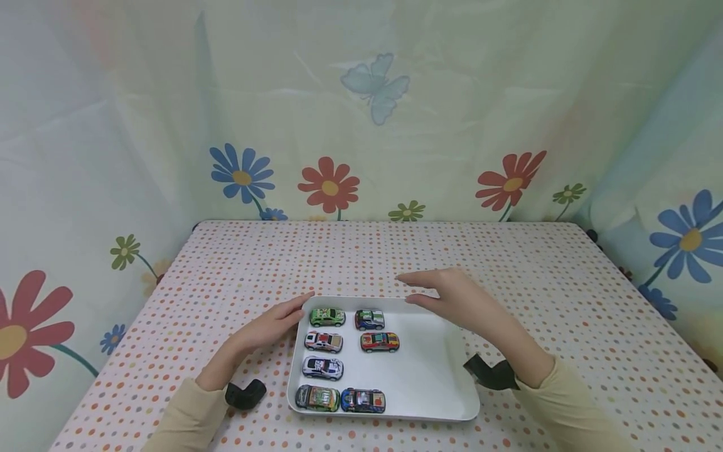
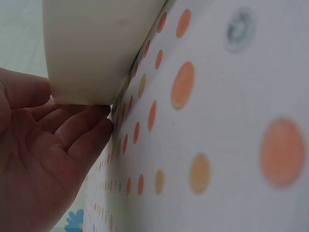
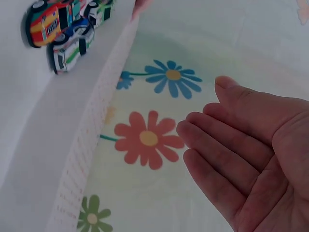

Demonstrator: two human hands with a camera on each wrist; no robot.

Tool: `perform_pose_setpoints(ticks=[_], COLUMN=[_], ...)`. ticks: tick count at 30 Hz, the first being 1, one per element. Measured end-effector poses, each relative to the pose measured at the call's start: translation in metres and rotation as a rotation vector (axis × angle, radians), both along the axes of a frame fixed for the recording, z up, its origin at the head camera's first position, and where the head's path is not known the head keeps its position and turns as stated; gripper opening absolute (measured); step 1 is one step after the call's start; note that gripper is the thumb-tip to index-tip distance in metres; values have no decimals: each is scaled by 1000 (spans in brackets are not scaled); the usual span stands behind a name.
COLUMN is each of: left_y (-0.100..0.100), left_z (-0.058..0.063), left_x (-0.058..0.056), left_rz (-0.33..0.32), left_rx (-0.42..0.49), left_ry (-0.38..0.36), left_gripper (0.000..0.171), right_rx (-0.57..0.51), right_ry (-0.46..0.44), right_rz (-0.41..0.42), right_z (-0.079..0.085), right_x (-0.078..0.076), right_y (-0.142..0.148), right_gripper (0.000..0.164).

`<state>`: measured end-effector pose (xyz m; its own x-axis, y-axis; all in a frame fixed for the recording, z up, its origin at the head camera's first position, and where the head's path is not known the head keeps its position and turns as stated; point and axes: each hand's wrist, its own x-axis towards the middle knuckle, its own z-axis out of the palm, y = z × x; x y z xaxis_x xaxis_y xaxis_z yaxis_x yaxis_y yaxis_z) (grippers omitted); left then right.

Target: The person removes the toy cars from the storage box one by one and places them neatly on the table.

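A white rectangular tray [image 1: 429,376] lies on the table with several small toy cars in its left half. Down its left side stand a green car [image 1: 327,317], a white and red car [image 1: 324,341], a white and dark car [image 1: 322,368] and a multicoloured car [image 1: 317,398]. Beside them are a white and green car [image 1: 369,319], a red and yellow car [image 1: 380,341] and a blue car [image 1: 363,400]. My left hand [image 1: 271,323] touches the tray's far left corner, fingers extended along its outside. Above the far edge, my right hand [image 1: 446,294] holds nothing, thumb apart from the fingers.
Dotted cloth covers the table [image 1: 361,257]. Behind it and at both sides hangs a pale curtain [image 1: 452,125] printed with flowers and a butterfly. A black wrist mount [image 1: 246,395] is by the left wrist, another mount [image 1: 491,372] by the right.
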<state>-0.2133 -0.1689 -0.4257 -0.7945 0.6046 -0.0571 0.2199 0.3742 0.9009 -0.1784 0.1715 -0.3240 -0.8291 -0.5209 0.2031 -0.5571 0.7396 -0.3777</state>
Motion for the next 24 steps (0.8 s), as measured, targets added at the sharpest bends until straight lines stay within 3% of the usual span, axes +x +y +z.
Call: perform_pose_setpoints(ticks=[13,18,24], left_y=[0,0,0], left_z=[1,1,0], left_x=[0,0,-1], left_rz=[9,7,-2], left_rx=[-6,-8,-5], left_ry=[-7,-2,-3], left_gripper=[48,48,48], right_rx=[29,117,216], right_ry=[-129,-177,-159], right_rz=[81,89,132], right_z=[-33,-46,-56], right_x=[-9,-10,-9], right_y=[-23,-27,-29], right_gripper=[36,32,30])
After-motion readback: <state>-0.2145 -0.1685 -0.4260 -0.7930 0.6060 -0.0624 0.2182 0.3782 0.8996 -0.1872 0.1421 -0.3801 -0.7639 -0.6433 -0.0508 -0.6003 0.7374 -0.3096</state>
